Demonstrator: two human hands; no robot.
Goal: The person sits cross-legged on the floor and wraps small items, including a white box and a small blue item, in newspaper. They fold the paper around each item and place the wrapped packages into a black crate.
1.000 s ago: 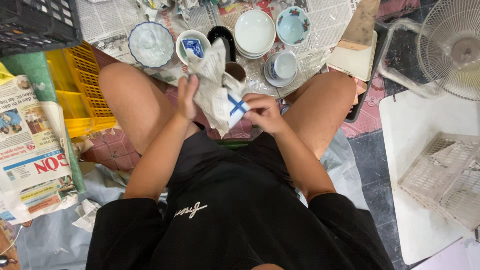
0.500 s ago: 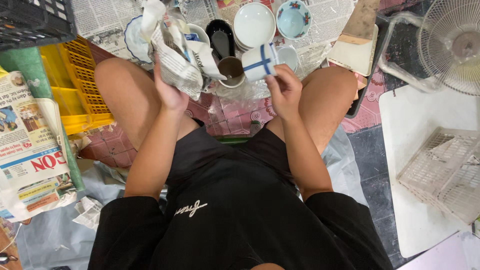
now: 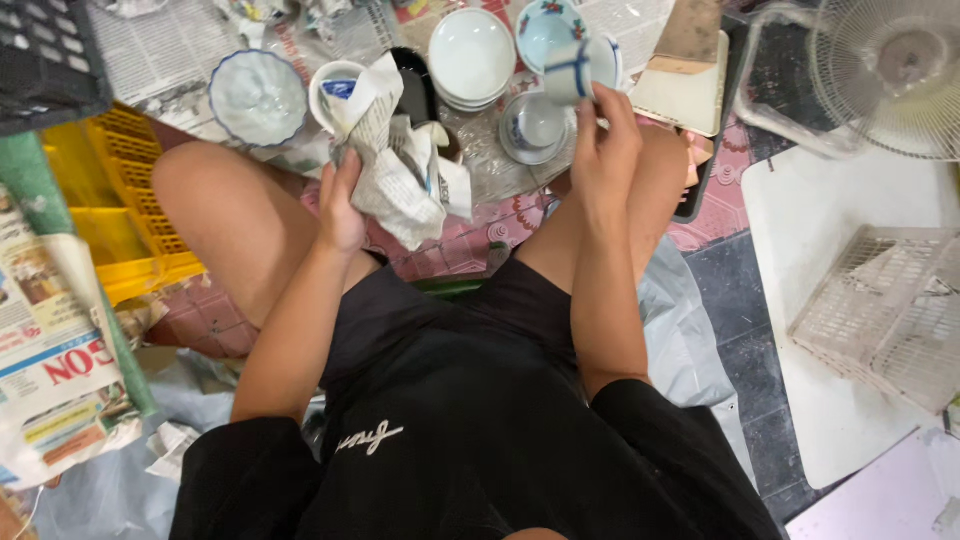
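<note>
My right hand [image 3: 603, 145] holds a small white cup with blue stripes [image 3: 568, 72] up over the dishes on the floor. My left hand [image 3: 341, 208] grips a crumpled sheet of newspaper [image 3: 404, 170] between my knees. Just beyond the cup sit a stack of white bowls [image 3: 470, 55], a floral-rimmed bowl [image 3: 545, 22] and a small blue-and-white cup [image 3: 532, 125]. A ribbed blue-rimmed bowl [image 3: 258, 97] and a white cup [image 3: 330, 85] lie left of the newspaper.
A yellow crate [image 3: 120, 215] and a black crate [image 3: 45, 60] stand at left, with folded newspapers [image 3: 50, 350] beside them. At right are a white board [image 3: 830, 260], a wire basket [image 3: 885, 310] and a fan [image 3: 890, 70].
The striped cup came out of the newspaper. My right hand lifted it away to the right and forward, while my left hand kept the crumpled paper and lowered it.
</note>
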